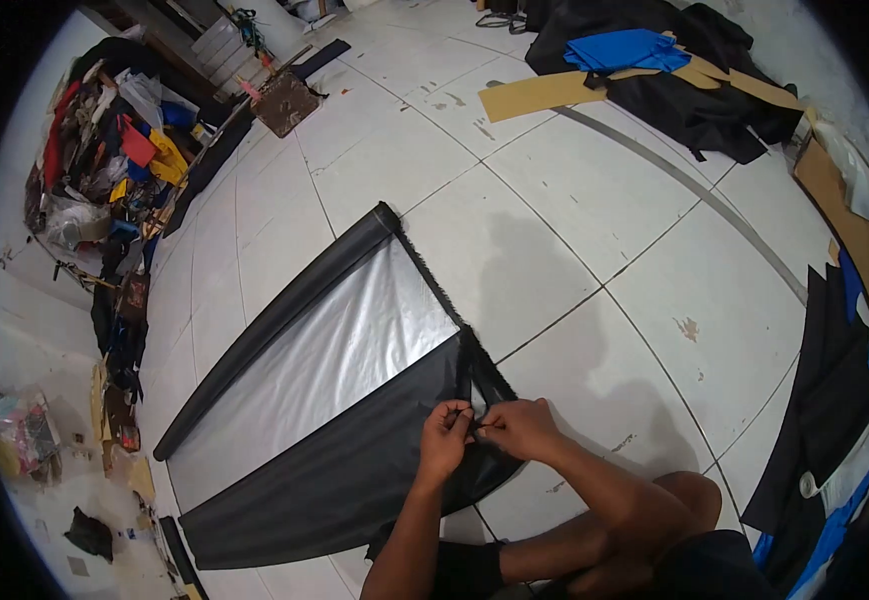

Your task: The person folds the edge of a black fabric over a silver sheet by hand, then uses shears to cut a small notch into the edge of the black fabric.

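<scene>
A large sheet of black fabric [325,460] with a shiny silver underside [345,320] lies on the tiled floor. Its far side forms a long black roll [265,320], and the near part is folded over so the black face shows. The right edge looks frayed. At that edge, near the fold, my left hand [445,436] pinches the black fabric. My right hand [520,428] is close beside it, fingertips pressed together at the same spot. Both hands are closed, and any small item between the fingertips is too small to make out.
Black cloth with a blue piece [627,50] and tan strips [540,97] lies at the back right. A long grey strip [695,185] curves over the tiles. Mixed scraps [125,150] are heaped along the left wall; more black fabric [815,410] lies at right.
</scene>
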A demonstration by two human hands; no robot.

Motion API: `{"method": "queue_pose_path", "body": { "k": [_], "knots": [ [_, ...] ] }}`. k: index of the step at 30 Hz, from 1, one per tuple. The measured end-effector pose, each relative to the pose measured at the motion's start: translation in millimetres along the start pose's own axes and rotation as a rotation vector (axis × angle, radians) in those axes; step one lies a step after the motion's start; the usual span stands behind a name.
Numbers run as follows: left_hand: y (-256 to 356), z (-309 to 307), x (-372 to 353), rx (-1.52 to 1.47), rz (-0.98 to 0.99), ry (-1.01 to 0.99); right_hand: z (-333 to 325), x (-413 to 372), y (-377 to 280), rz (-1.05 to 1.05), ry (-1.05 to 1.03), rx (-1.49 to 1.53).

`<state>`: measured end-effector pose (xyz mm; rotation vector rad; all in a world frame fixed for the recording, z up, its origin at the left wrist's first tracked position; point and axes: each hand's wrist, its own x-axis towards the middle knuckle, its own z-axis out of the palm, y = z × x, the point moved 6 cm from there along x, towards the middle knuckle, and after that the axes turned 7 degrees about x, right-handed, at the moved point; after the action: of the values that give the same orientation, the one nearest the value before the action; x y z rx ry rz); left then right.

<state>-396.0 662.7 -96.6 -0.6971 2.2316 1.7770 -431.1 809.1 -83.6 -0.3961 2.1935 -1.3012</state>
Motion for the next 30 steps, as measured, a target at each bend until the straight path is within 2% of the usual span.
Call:
{"method": "queue_pose_path", "body": {
  "k": [3, 6, 9, 12, 15, 18, 19, 22, 25, 28, 30],
  "knots": [
    [-2.8, -0.6, 2.9, 0.012, 0.001, -0.013, -5.3, 1.5, 12.4, 0.155, -0.032, 0.072],
    [-1.8, 0.5, 2.3, 0.007, -0.016, -0.022, -9.4, 3.9, 17.1, 0.185, 0.004, 0.08],
    [-2.4, -0.4, 2.9, 0.0, -0.015, -0.016, -28.7, -3.2, 5.2, 0.049, 0.203, -0.358],
    [0.8, 1.6, 1.2, 0.008, -0.002, -0.005, -36.1, -6.5, 0.0, -0.083, 0.451, -0.412],
    [0.2, 1.7, 2.3, -0.005, -0.004, -0.012, -27.6, -4.3, -21.0, -0.212, 0.316, -0.253],
    [0.1, 2.4, 3.0, -0.038, -0.004, -0.017, -2.9, -17.4, -27.0, -0.326, 0.241, -0.357],
    [2.3, 2.5, 1.0, -0.02, -0.018, -0.007, 9.2, -11.4, -11.4, -0.245, 0.145, -0.404],
    [2.5, 3.7, -0.8, -0.026, -0.015, 0.0, -0.9, -3.7, -0.3, 0.009, 0.015, -0.059],
    [-0.9, 2.3, 1.5, -0.011, -0.006, 0.018, -5.5, -0.1, 10.2, 0.145, -0.017, -0.026],
    [-0.6, 2.5, 0.6, -0.007, 0.006, 0.014, -9.1, 4.1, 17.5, 0.21, -0.059, 0.002],
    [1.1, 1.8, 0.2, -0.007, 0.01, 0.012, -19.2, 3.1, 15.1, 0.214, -0.009, -0.063]
  ]
}}
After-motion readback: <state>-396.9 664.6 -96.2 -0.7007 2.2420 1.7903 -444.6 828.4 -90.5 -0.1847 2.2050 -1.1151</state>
